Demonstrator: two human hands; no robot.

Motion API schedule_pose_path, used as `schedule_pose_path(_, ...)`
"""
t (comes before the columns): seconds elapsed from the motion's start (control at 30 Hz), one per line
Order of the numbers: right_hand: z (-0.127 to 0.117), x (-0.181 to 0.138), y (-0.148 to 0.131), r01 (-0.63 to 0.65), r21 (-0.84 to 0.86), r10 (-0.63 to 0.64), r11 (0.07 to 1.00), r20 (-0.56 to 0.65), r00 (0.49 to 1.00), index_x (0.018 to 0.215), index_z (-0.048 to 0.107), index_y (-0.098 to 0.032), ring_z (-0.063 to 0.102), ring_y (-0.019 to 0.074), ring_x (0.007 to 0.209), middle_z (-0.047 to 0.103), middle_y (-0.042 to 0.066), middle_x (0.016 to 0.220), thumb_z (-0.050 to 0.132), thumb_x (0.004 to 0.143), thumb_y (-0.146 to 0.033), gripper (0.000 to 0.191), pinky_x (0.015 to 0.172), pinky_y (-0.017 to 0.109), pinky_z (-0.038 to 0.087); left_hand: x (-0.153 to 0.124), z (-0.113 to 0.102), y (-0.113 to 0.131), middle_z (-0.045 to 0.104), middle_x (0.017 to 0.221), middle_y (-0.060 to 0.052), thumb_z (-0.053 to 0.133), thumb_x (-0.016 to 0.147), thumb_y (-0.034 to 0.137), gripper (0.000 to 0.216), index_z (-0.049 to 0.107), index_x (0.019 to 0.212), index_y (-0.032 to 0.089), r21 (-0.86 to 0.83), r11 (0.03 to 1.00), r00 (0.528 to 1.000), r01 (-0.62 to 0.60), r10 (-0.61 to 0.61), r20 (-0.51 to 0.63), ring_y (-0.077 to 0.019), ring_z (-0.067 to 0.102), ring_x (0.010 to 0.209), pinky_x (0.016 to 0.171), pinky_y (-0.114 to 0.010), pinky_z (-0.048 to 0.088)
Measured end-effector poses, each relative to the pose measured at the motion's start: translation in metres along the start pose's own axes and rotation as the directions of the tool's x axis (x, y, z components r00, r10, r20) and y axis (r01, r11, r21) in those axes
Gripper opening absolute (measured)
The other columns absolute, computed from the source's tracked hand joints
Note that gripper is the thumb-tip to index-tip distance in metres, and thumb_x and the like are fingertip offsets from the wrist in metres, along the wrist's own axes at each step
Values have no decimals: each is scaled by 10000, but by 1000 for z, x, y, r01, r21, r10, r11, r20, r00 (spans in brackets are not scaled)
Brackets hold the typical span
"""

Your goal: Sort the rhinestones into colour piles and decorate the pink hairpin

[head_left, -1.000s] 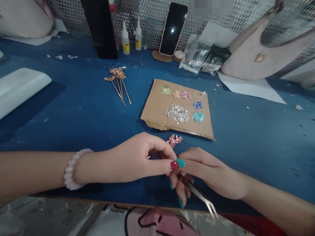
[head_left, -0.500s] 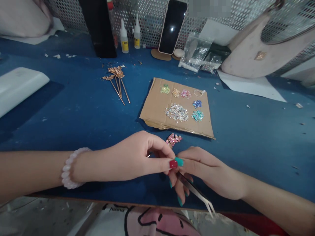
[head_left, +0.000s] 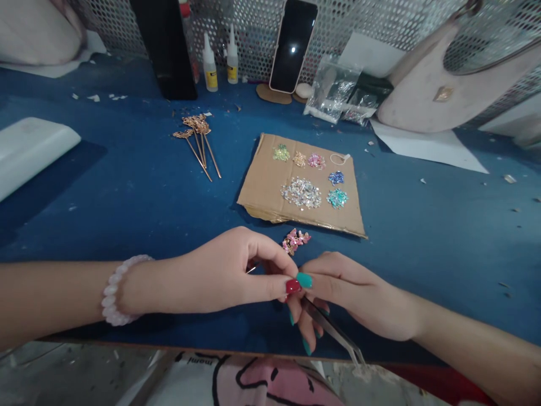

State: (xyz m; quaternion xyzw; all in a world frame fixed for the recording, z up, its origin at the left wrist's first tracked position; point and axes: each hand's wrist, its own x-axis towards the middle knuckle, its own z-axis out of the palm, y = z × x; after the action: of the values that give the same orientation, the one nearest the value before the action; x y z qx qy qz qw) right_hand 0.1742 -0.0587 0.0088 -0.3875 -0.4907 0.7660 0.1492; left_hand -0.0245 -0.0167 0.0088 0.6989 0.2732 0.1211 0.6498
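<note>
My left hand (head_left: 230,276) pinches the thin metal stem of a hairpin whose pink jewelled head (head_left: 296,240) sticks up just beyond my fingertips. My right hand (head_left: 359,296) meets it thumb to thumb and is closed round metal tweezers (head_left: 336,334), whose tips point back toward me over the table's front edge. A cardboard sheet (head_left: 264,189) just beyond the hands carries small piles of coloured rhinestones, with a larger silver pile (head_left: 302,193) in the middle.
Several rose-gold hairpins (head_left: 196,135) lie to the left on the blue table (head_left: 127,186). Two glue bottles (head_left: 220,56), a black box (head_left: 163,45), a propped phone (head_left: 293,42) and plastic bags (head_left: 338,90) line the back. A white pad (head_left: 29,149) sits far left.
Both hands stay together on the hairpin. The view has shifted slightly, and the tweezers have swung a little lower and to the left.
</note>
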Motion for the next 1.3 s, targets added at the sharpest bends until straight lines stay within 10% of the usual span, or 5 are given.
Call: schedule_pose_path(1.3,3,-1,-10,-12,-204,3,979,-45,999,688,618,-134,538,98,536,642,29,595,440,908,-441,418,557,222,439,1,-2,5,640,699,15,586,819,250,153,694,769,153,121,993,1000,14,-16,15,-97,557,643,596,-180,414)
